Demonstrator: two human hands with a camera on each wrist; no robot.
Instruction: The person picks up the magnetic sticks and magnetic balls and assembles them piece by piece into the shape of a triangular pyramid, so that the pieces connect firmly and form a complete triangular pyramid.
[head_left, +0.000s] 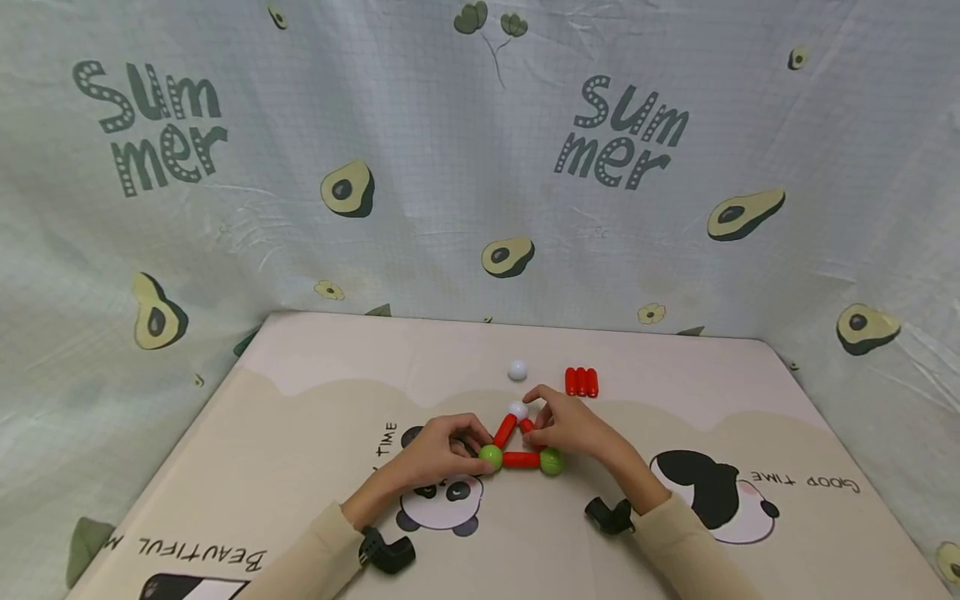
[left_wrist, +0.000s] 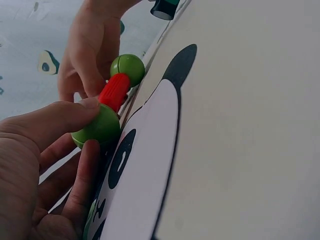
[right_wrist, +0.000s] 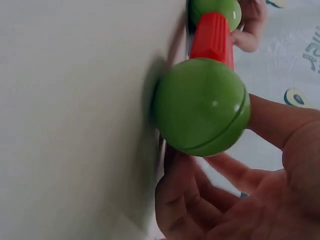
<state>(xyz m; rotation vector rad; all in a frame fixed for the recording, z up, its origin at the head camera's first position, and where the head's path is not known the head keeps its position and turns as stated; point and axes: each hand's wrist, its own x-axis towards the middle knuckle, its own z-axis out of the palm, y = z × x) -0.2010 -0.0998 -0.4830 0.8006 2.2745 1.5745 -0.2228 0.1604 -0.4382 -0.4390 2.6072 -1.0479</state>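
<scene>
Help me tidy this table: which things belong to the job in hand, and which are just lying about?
In the job:
left green ball, pinched by the left hand
right green ball
bottom red rod
left red rod
right red rod, held by the right hand
white ball at the peak

Lying about, perhaps spares:
loose white ball
three loose red rods

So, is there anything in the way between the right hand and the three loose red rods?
Nothing visible is. In the head view, the red rods lie just beyond the right hand, and the loose white ball sits to their left, out of that path.
</scene>
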